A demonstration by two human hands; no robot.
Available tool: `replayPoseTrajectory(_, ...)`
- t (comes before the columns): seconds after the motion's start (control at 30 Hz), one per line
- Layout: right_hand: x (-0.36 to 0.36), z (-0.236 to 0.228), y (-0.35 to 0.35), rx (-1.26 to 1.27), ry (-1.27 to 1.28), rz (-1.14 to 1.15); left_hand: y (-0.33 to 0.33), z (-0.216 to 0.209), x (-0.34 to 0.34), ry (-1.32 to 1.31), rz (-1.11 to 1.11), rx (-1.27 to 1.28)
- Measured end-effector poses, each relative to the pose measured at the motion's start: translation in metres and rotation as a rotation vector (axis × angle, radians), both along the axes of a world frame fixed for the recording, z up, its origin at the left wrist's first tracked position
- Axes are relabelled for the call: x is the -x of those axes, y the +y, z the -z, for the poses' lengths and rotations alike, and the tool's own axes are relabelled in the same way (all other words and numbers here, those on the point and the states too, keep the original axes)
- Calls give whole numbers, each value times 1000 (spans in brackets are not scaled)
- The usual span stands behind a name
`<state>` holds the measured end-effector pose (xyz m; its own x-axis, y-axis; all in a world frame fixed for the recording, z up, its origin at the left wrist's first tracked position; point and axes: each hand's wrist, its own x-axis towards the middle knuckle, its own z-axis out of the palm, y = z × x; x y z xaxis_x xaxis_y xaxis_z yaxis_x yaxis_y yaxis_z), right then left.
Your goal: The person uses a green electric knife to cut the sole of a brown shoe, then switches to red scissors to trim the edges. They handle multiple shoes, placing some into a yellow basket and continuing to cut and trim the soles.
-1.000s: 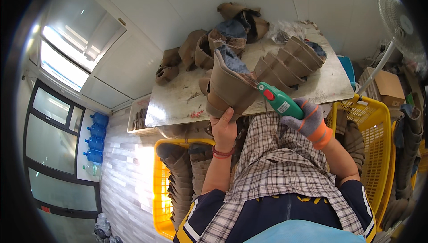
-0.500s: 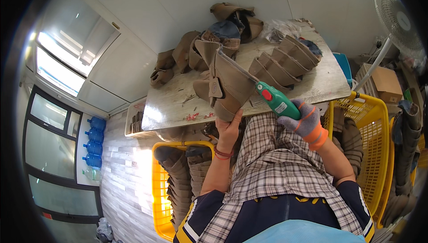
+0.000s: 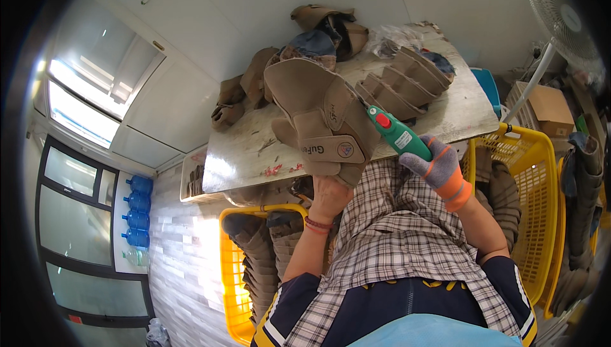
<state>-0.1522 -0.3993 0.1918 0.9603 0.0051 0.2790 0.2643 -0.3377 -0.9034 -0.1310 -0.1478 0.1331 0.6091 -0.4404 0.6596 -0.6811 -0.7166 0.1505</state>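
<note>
My bare left hand grips a tan boot upper from below, above the front of the worktable. The upper has a wide strap with a round badge, and its broad outer face is turned up. In a grey and orange glove, my right hand is closed around a green handheld electric tool with a red button. The tool's narrow tip is at the upper's right edge; whether it touches is too small to tell. A row of nested tan uppers lies just beyond the tool.
More uppers and clear plastic lie toward the table's back. Below left stands a yellow basket of stacked uppers; another yellow basket is at right. A white fan stands at far right, beside a cardboard box.
My left hand has turned the boot upper so its broad outer face and strap show, where it was seen more edge-on. The green tool stays by its right edge, shifted slightly right.
</note>
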Motion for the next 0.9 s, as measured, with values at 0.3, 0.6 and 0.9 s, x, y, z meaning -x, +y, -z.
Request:
replayPoseTrajectory(0.3,-8,-11,-7,-197,256,-51,-14,-5,8,-31,56,-93)
replayPoseTrajectory(0.6,-24,-7,-20,-330,149,65,17,21,28,289,155,685)
replayPoseTrajectory(0.9,10,57,-72,-200,117,66,96,11,18,562,478,1931)
